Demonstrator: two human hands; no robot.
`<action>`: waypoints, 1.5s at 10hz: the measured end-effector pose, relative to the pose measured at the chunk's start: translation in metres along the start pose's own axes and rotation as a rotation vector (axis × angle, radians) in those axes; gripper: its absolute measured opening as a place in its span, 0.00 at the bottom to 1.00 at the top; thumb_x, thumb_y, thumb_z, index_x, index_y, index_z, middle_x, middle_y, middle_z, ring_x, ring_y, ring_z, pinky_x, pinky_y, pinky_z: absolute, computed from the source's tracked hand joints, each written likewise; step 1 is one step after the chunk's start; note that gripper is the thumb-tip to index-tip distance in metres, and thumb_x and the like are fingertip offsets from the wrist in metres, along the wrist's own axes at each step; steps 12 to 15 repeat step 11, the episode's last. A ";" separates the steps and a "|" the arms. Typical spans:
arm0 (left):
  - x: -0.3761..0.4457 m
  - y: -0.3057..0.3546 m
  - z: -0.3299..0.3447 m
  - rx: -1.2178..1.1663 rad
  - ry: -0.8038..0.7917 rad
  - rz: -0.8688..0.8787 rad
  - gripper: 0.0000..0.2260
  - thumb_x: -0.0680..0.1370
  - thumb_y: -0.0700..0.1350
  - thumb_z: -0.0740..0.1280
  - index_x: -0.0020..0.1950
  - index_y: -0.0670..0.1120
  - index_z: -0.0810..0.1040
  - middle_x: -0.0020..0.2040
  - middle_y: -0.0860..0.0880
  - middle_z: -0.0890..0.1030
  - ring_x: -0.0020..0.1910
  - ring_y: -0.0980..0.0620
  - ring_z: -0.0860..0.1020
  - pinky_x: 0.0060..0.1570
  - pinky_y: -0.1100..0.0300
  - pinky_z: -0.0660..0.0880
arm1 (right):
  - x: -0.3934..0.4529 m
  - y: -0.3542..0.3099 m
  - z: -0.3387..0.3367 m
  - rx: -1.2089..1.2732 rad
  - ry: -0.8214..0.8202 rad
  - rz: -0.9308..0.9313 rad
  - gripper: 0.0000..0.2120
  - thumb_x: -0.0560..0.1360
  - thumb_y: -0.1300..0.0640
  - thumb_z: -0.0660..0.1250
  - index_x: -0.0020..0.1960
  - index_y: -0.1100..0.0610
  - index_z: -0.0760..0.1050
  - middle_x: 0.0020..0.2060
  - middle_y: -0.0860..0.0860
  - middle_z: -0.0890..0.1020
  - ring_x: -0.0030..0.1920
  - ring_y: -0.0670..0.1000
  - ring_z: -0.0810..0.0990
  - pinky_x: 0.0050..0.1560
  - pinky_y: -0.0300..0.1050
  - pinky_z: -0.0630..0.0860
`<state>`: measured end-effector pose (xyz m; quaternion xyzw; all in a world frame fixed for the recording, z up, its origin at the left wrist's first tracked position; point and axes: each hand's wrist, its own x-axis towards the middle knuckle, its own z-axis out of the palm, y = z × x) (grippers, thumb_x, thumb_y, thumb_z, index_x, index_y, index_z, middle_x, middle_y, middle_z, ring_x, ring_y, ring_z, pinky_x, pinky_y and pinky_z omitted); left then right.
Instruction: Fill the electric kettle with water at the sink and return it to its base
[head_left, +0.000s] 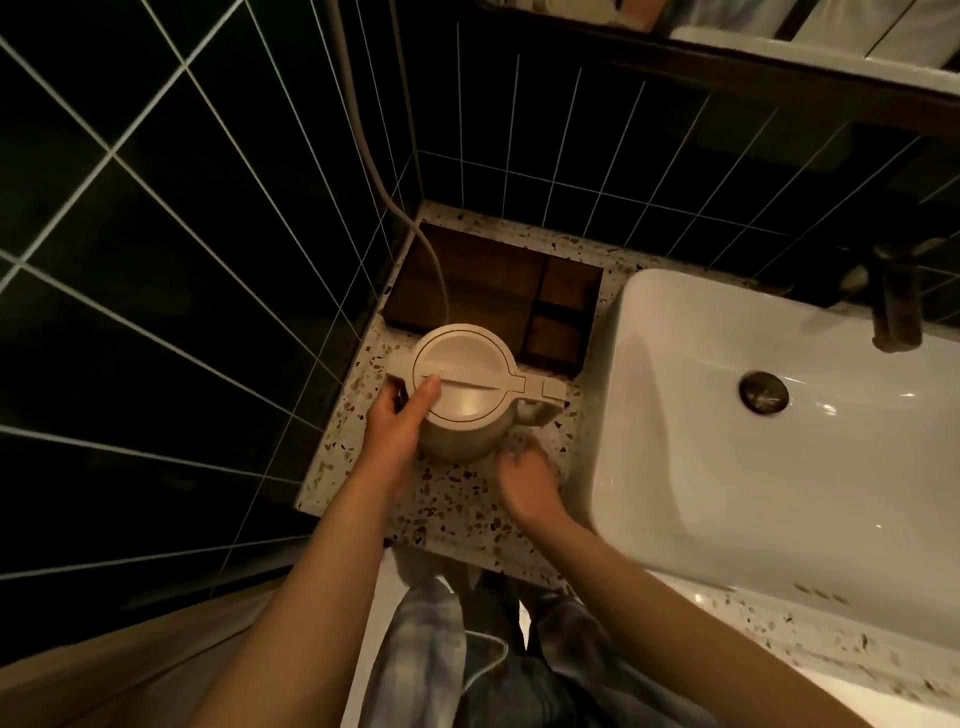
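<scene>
Kettle (467, 395) stands on the counter (457, 514), left hand (395, 423) gripping it.

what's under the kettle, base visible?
Only speckled counter shows around the kettle. Its body and the left hand cover whatever it stands on; a white cord drops behind it.

Cream kettle (465, 395), speckled counter (457, 512), white sink (675, 457) (dark-green tiles (171, 291)).

The kettle (467, 400) is boxed in: tiled wall (208, 270) close left, wooden tray (488, 286) just behind with a cord (438, 270) hanging over it, sink (623, 332) near right. Bare tabletop (457, 514) in front leaves the open approach.
</scene>
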<state>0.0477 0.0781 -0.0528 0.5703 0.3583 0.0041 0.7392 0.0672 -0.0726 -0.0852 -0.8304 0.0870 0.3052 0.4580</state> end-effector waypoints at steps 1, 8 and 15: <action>0.002 -0.001 0.000 -0.003 0.014 0.023 0.10 0.74 0.53 0.71 0.53 0.61 0.77 0.60 0.54 0.80 0.61 0.51 0.77 0.64 0.48 0.73 | 0.013 0.009 0.006 -0.417 -0.104 -0.104 0.31 0.73 0.55 0.60 0.74 0.58 0.55 0.73 0.60 0.61 0.74 0.65 0.59 0.73 0.59 0.60; -0.001 -0.009 0.003 -0.035 0.119 0.016 0.26 0.77 0.58 0.65 0.73 0.52 0.68 0.68 0.52 0.74 0.64 0.53 0.73 0.64 0.50 0.71 | 0.023 0.038 -0.004 -0.658 -0.217 -0.092 0.35 0.72 0.51 0.60 0.76 0.56 0.52 0.75 0.58 0.60 0.75 0.62 0.58 0.74 0.61 0.58; -0.053 -0.027 0.012 -0.160 0.296 -0.091 0.17 0.82 0.51 0.59 0.70 0.50 0.71 0.60 0.51 0.76 0.60 0.50 0.75 0.51 0.54 0.77 | -0.037 0.013 -0.047 -0.291 -0.194 -0.356 0.20 0.78 0.57 0.60 0.70 0.56 0.66 0.61 0.56 0.77 0.59 0.53 0.76 0.50 0.37 0.69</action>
